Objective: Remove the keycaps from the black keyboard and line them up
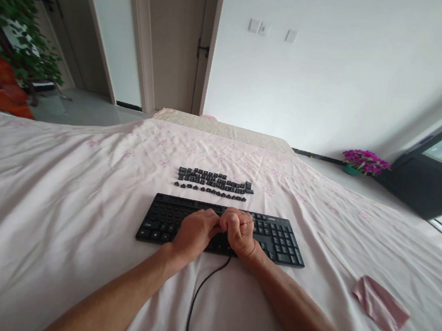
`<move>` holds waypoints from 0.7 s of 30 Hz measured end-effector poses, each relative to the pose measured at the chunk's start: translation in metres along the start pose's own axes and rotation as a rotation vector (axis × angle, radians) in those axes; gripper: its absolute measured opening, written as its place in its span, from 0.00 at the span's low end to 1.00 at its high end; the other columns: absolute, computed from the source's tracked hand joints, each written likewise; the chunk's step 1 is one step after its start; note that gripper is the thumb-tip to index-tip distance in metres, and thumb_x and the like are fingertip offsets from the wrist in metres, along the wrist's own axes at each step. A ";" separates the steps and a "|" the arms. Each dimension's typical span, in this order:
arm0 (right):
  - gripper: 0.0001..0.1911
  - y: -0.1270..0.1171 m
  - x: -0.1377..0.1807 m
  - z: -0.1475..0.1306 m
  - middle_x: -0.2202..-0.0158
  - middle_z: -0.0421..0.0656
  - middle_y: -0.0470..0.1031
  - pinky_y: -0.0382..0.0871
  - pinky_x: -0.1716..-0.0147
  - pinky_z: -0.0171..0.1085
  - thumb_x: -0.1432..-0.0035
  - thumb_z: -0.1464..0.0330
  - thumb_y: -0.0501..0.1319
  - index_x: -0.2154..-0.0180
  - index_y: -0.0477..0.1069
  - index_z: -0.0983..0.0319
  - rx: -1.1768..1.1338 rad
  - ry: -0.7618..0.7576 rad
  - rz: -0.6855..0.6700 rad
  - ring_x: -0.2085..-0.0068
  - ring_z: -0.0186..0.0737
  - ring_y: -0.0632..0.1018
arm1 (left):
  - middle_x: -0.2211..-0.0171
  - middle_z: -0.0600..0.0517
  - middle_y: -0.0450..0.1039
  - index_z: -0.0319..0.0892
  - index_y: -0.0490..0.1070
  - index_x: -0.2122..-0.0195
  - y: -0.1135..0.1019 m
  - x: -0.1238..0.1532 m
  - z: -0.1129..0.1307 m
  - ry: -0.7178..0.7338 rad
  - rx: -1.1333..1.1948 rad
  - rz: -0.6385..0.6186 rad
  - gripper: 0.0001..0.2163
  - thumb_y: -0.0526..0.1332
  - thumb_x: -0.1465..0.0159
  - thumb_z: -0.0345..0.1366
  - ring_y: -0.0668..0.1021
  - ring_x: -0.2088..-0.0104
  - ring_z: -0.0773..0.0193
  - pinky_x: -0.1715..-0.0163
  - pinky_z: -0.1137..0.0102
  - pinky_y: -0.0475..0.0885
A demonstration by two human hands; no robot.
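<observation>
A black keyboard (282, 241) lies flat on the bed sheet in front of me. Some keys are off its left and middle part; the number pad on the right still has its keys. My left hand (196, 230) is closed over the keyboard's middle, fingertips pressed together. Against it, my right hand (240, 229) is curled like a fist with the thumb side toward the left fingers. Whatever lies between the fingertips is hidden. Behind the keyboard, loose black keycaps (213, 181) stand in several rows. A black cable (198, 295) runs from the keyboard's near edge toward me.
A pale pink sheet (90, 197) with folds covers the bed. To the right lies a stick with a pink cloth (380, 306). Purple flowers (364, 161) stand by the wall; a leafy plant (15, 24) and a red wooden chair (1, 85) are at the left.
</observation>
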State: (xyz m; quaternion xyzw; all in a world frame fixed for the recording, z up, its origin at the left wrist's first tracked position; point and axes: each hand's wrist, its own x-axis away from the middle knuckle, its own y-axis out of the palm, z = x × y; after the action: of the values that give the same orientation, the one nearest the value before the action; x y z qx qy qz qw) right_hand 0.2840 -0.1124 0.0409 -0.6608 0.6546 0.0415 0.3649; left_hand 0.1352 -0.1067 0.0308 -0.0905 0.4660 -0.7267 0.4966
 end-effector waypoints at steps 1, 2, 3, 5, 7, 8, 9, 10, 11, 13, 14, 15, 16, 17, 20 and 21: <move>0.29 0.000 0.000 0.000 0.83 0.41 0.64 0.63 0.75 0.35 0.33 0.57 0.42 0.85 0.59 0.60 -0.040 0.024 0.026 0.79 0.34 0.67 | 0.66 0.53 0.73 0.46 0.72 0.66 0.000 0.000 0.000 -0.001 0.011 -0.002 0.05 0.57 0.35 0.37 0.74 0.63 0.61 0.63 0.70 0.65; 0.29 0.001 0.000 0.000 0.84 0.41 0.63 0.62 0.76 0.35 0.33 0.58 0.43 0.85 0.58 0.60 -0.081 0.043 0.055 0.80 0.34 0.66 | 0.66 0.53 0.73 0.46 0.72 0.65 0.000 0.000 -0.001 -0.004 0.027 -0.004 0.04 0.59 0.36 0.36 0.74 0.63 0.61 0.63 0.70 0.66; 0.29 0.001 0.000 0.000 0.84 0.41 0.62 0.62 0.77 0.35 0.33 0.58 0.43 0.85 0.58 0.60 -0.118 0.054 0.080 0.80 0.34 0.66 | 0.65 0.53 0.73 0.46 0.72 0.65 0.001 0.000 -0.001 -0.006 0.046 -0.006 0.02 0.60 0.37 0.36 0.74 0.62 0.61 0.62 0.69 0.66; 0.29 0.002 -0.001 -0.001 0.84 0.41 0.62 0.61 0.78 0.35 0.33 0.57 0.43 0.85 0.57 0.59 -0.164 0.053 0.112 0.81 0.34 0.66 | 0.65 0.54 0.73 0.46 0.71 0.65 0.001 0.000 -0.003 -0.011 0.083 -0.007 0.01 0.62 0.39 0.34 0.74 0.62 0.61 0.61 0.69 0.66; 0.29 0.002 -0.001 -0.001 0.84 0.41 0.62 0.62 0.77 0.35 0.34 0.56 0.43 0.85 0.57 0.59 -0.165 0.041 0.126 0.80 0.34 0.66 | 0.65 0.54 0.73 0.45 0.71 0.64 0.000 0.000 -0.004 -0.015 0.127 -0.004 0.04 0.63 0.40 0.32 0.74 0.61 0.61 0.60 0.69 0.66; 0.29 0.002 -0.001 -0.002 0.83 0.41 0.63 0.63 0.77 0.36 0.34 0.56 0.42 0.85 0.57 0.59 -0.151 0.038 0.133 0.80 0.34 0.66 | 0.65 0.54 0.73 0.45 0.71 0.63 0.000 0.000 -0.005 -0.016 0.150 -0.003 0.05 0.64 0.41 0.31 0.74 0.61 0.62 0.60 0.69 0.67; 0.29 0.001 -0.001 -0.002 0.83 0.42 0.63 0.63 0.76 0.36 0.33 0.56 0.42 0.85 0.57 0.59 -0.132 0.042 0.142 0.80 0.35 0.66 | 0.65 0.54 0.73 0.45 0.71 0.63 0.000 0.000 -0.006 -0.016 0.172 -0.003 0.07 0.64 0.42 0.31 0.74 0.61 0.62 0.60 0.69 0.67; 0.30 -0.001 -0.001 -0.004 0.82 0.42 0.64 0.64 0.75 0.36 0.33 0.56 0.41 0.84 0.58 0.59 -0.108 0.046 0.149 0.79 0.35 0.67 | 0.64 0.54 0.73 0.45 0.71 0.62 0.000 0.000 -0.007 -0.018 0.192 -0.002 0.08 0.65 0.42 0.30 0.74 0.62 0.62 0.61 0.69 0.67; 0.30 -0.003 -0.001 -0.005 0.82 0.43 0.65 0.65 0.73 0.37 0.33 0.56 0.40 0.84 0.59 0.59 -0.080 0.045 0.154 0.78 0.36 0.68 | 0.64 0.54 0.72 0.45 0.71 0.61 0.001 0.001 -0.007 -0.022 0.208 0.000 0.09 0.65 0.43 0.31 0.74 0.62 0.63 0.61 0.70 0.68; 0.31 -0.011 -0.002 -0.010 0.80 0.44 0.67 0.66 0.69 0.39 0.33 0.56 0.39 0.83 0.62 0.59 -0.011 0.014 0.135 0.75 0.38 0.69 | 0.64 0.54 0.72 0.45 0.72 0.63 0.001 0.001 -0.008 -0.035 0.223 0.010 0.07 0.65 0.43 0.32 0.74 0.63 0.64 0.62 0.71 0.68; 0.32 -0.016 -0.004 -0.014 0.80 0.44 0.68 0.66 0.67 0.40 0.33 0.55 0.39 0.82 0.64 0.60 0.028 -0.016 0.109 0.73 0.39 0.70 | 0.64 0.54 0.71 0.44 0.72 0.64 0.001 0.001 -0.008 -0.041 0.226 0.016 0.06 0.65 0.43 0.32 0.74 0.64 0.64 0.63 0.71 0.68; 0.31 -0.021 -0.007 -0.017 0.79 0.44 0.68 0.66 0.65 0.40 0.33 0.55 0.39 0.80 0.67 0.60 0.065 -0.050 0.077 0.72 0.39 0.70 | 0.65 0.54 0.71 0.44 0.72 0.66 0.001 0.001 -0.008 -0.045 0.226 0.019 0.04 0.65 0.43 0.33 0.74 0.64 0.64 0.63 0.71 0.68; 0.29 -0.026 -0.010 -0.021 0.79 0.44 0.69 0.66 0.64 0.40 0.33 0.56 0.41 0.76 0.71 0.60 0.094 -0.075 0.042 0.71 0.40 0.71 | 0.65 0.54 0.72 0.44 0.72 0.68 0.001 0.000 -0.008 -0.047 0.224 0.019 0.03 0.65 0.42 0.34 0.74 0.64 0.64 0.63 0.71 0.68; 0.27 -0.030 -0.014 -0.025 0.78 0.43 0.69 0.66 0.63 0.40 0.33 0.57 0.42 0.71 0.74 0.60 0.114 -0.080 0.009 0.70 0.40 0.71 | 0.66 0.54 0.72 0.44 0.72 0.69 0.000 -0.001 -0.008 -0.053 0.224 0.019 0.03 0.64 0.41 0.36 0.75 0.64 0.64 0.63 0.71 0.68; 0.19 -0.038 -0.024 -0.031 0.76 0.41 0.71 0.67 0.64 0.37 0.33 0.60 0.47 0.55 0.74 0.60 0.149 0.002 -0.063 0.71 0.37 0.73 | 0.69 0.54 0.74 0.44 0.72 0.69 -0.003 -0.004 -0.009 -0.122 0.280 0.049 0.07 0.60 0.38 0.41 0.76 0.66 0.64 0.64 0.70 0.68; 0.18 -0.038 -0.026 -0.032 0.73 0.41 0.73 0.67 0.64 0.36 0.33 0.61 0.48 0.54 0.73 0.60 0.171 0.026 -0.086 0.70 0.36 0.73 | 0.70 0.54 0.74 0.44 0.72 0.68 -0.004 -0.006 -0.010 -0.157 0.333 0.060 0.08 0.58 0.37 0.42 0.76 0.67 0.64 0.65 0.70 0.68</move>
State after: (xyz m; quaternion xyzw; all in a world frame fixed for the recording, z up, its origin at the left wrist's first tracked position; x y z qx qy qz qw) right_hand 0.3008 -0.1123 0.0946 -0.6552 0.6314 -0.0386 0.4129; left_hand 0.1297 -0.0962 0.0303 -0.0495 0.3015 -0.7693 0.5611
